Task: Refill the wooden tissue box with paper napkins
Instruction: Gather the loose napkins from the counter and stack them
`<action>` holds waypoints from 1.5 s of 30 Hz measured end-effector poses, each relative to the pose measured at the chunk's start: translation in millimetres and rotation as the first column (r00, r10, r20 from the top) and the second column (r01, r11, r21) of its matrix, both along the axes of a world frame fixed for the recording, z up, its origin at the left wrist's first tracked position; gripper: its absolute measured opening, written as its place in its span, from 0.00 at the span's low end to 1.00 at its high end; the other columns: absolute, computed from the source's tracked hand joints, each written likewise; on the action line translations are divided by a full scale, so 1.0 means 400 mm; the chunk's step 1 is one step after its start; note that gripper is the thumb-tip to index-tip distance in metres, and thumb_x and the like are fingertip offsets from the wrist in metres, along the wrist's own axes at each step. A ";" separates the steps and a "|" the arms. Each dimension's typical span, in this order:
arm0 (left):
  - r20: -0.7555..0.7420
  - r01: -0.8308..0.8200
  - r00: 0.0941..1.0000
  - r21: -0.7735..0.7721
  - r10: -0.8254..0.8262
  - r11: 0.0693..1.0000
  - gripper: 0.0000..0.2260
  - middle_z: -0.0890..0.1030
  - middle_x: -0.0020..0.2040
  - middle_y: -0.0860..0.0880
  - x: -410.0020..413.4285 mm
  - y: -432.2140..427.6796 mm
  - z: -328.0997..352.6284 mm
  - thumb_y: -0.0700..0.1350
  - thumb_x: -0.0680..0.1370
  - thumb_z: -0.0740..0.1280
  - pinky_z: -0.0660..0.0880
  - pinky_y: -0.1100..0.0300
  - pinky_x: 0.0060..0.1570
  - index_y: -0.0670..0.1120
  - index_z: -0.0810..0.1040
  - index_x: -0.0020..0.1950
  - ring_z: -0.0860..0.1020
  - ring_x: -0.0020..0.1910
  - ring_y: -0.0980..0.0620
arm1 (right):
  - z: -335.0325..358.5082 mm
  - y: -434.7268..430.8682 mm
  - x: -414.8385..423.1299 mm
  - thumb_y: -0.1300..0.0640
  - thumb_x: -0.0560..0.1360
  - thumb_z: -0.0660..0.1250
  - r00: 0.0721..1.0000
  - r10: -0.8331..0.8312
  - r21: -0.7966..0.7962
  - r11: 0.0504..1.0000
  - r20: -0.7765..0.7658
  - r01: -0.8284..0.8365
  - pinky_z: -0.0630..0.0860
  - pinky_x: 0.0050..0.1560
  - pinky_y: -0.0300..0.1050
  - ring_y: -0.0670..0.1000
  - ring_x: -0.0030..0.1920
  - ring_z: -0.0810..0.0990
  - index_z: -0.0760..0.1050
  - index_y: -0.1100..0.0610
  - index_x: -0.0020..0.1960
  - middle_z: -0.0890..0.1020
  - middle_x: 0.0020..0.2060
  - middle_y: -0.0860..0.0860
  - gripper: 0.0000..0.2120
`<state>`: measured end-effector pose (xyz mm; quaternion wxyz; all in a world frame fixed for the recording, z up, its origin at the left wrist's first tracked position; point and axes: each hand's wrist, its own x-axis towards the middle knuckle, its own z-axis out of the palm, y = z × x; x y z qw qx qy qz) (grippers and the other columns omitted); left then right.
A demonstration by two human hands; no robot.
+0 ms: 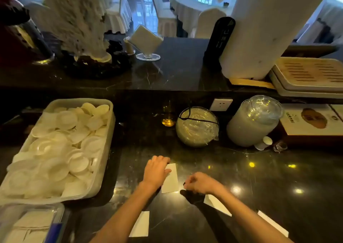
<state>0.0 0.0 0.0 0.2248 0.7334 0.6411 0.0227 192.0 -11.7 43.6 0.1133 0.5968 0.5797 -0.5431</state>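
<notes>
A folded white napkin [171, 180] lies on the dark marble counter [259, 177] in front of me. My left hand [156, 172] lies palm down on its left half, thumb across the paper. Just to the right of that napkin hovers my right hand [199, 183], fingers curled into a pinch; I cannot make out anything in them. Three more folded napkins lie nearer me: one at the bottom centre [141, 224], one under my right forearm [217, 204], and one at the lower right [272, 223]. No wooden tissue box is visible.
A white tub of small dishes [104, 149] stands at the left. A plastic pack of napkins [31, 224] sits at the bottom left. Behind are a wrapped glass bowl [196, 127], a lidded jar [254, 122] and, on the raised ledge, a glass napkin holder [146, 42] and a slatted wooden tray [308, 73].
</notes>
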 end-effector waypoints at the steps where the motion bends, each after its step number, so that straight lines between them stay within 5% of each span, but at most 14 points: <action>1: -0.044 0.015 0.999 -0.035 -0.016 0.999 0.20 0.75 0.66 0.50 0.003 0.004 -0.006 0.52 0.79 0.65 0.67 0.55 0.63 0.50 0.71 0.69 0.71 0.65 0.47 | -0.016 0.006 -0.012 0.51 0.78 0.66 0.999 0.019 -0.001 1.000 0.030 -0.019 0.70 0.35 0.37 0.44 0.31 0.72 0.78 0.54 0.45 0.76 0.32 0.48 0.08; 6: -0.169 -0.011 0.986 -0.088 -0.004 0.996 0.21 0.74 0.65 0.47 0.010 0.003 -0.048 0.52 0.76 0.68 0.68 0.53 0.61 0.49 0.70 0.67 0.71 0.63 0.45 | -0.080 0.029 -0.059 0.49 0.76 0.69 0.987 -0.056 0.032 0.998 0.148 0.052 0.70 0.39 0.45 0.48 0.32 0.73 0.77 0.54 0.38 0.75 0.32 0.51 0.12; 12: 0.097 -0.163 0.978 -0.192 0.184 0.968 0.04 0.74 0.52 0.50 -0.007 -0.023 -0.051 0.46 0.75 0.68 0.66 0.58 0.52 0.51 0.76 0.48 0.71 0.56 0.48 | -0.088 0.004 -0.086 0.50 0.72 0.73 0.985 -0.105 0.133 0.987 0.140 0.086 0.74 0.50 0.45 0.51 0.49 0.78 0.75 0.53 0.55 0.80 0.49 0.51 0.15; 15: 0.436 -0.251 0.809 -0.349 0.394 0.903 0.08 0.75 0.40 0.51 -0.039 -0.044 -0.021 0.39 0.73 0.69 0.70 0.59 0.41 0.50 0.73 0.40 0.74 0.42 0.51 | -0.075 0.002 -0.088 0.52 0.72 0.73 0.994 -0.068 0.171 0.984 0.082 0.054 0.72 0.47 0.44 0.52 0.50 0.79 0.76 0.52 0.51 0.79 0.46 0.50 0.10; 17: 0.528 -0.321 0.685 -0.399 0.502 0.859 0.06 0.76 0.38 0.48 -0.074 -0.062 0.015 0.37 0.74 0.69 0.72 0.61 0.36 0.46 0.74 0.43 0.75 0.38 0.53 | -0.052 0.004 -0.093 0.54 0.74 0.71 0.998 -0.056 0.198 0.979 0.024 0.050 0.74 0.48 0.47 0.53 0.50 0.79 0.77 0.56 0.53 0.80 0.48 0.52 0.10; 20: 0.602 -0.376 0.547 -0.444 0.582 0.813 0.05 0.79 0.46 0.47 -0.138 -0.104 0.076 0.39 0.77 0.67 0.77 0.65 0.38 0.42 0.73 0.51 0.79 0.45 0.53 | 0.001 0.002 -0.122 0.57 0.75 0.70 0.978 -0.166 0.183 0.965 -0.126 0.187 0.78 0.49 0.47 0.53 0.48 0.81 0.77 0.60 0.53 0.82 0.50 0.60 0.09; 25: 0.643 -0.479 0.421 -0.441 0.640 0.759 0.06 0.81 0.54 0.47 -0.249 -0.205 0.142 0.44 0.79 0.67 0.82 0.52 0.53 0.46 0.76 0.55 0.81 0.54 0.49 | 0.073 -0.043 -0.222 0.63 0.74 0.69 0.915 -0.270 0.117 0.941 -0.298 0.316 0.81 0.44 0.41 0.53 0.49 0.84 0.76 0.58 0.48 0.84 0.48 0.59 0.04; 29: 0.644 -0.596 0.340 -0.416 0.685 0.687 0.07 0.83 0.51 0.46 -0.289 -0.319 0.161 0.42 0.80 0.65 0.81 0.61 0.43 0.42 0.79 0.56 0.82 0.51 0.50 | 0.079 -0.134 -0.300 0.62 0.75 0.69 0.886 -0.326 0.084 0.924 -0.330 0.372 0.83 0.44 0.41 0.53 0.48 0.83 0.77 0.57 0.48 0.82 0.45 0.56 0.03; 33: 0.566 -0.676 0.352 -0.397 0.746 0.621 0.05 0.83 0.45 0.44 -0.288 -0.420 0.107 0.37 0.78 0.67 0.76 0.67 0.34 0.40 0.80 0.53 0.83 0.47 0.47 | 0.010 -0.242 -0.337 0.64 0.73 0.68 0.861 -0.417 -0.005 0.901 -0.291 0.434 0.84 0.46 0.49 0.55 0.47 0.84 0.78 0.58 0.45 0.83 0.42 0.57 0.03; 36: 0.398 -0.702 0.530 -0.289 0.749 0.650 0.02 0.79 0.40 0.50 -0.270 -0.474 0.064 0.41 0.78 0.68 0.68 0.67 0.34 0.45 0.80 0.47 0.79 0.44 0.51 | -0.077 -0.292 -0.339 0.61 0.68 0.67 0.867 -0.455 0.056 0.878 -0.203 0.475 0.83 0.48 0.58 0.53 0.43 0.84 0.79 0.53 0.39 0.84 0.39 0.52 0.05; 41: 0.177 -0.675 0.680 -0.229 0.712 0.702 0.09 0.83 0.52 0.47 -0.242 -0.502 0.008 0.47 0.79 0.66 0.74 0.57 0.48 0.48 0.79 0.58 0.80 0.53 0.48 | -0.143 -0.332 -0.346 0.63 0.70 0.66 0.864 -0.492 0.180 0.845 -0.104 0.503 0.82 0.47 0.50 0.52 0.45 0.83 0.77 0.50 0.41 0.85 0.44 0.51 0.08; 45: 0.124 -0.673 0.704 -0.201 0.700 0.712 0.14 0.80 0.61 0.47 -0.228 -0.502 -0.017 0.46 0.79 0.66 0.75 0.52 0.60 0.49 0.75 0.65 0.77 0.61 0.47 | -0.158 -0.358 -0.345 0.62 0.76 0.64 0.897 -0.442 0.216 0.873 -0.030 0.437 0.71 0.39 0.37 0.51 0.47 0.78 0.76 0.52 0.55 0.82 0.51 0.53 0.10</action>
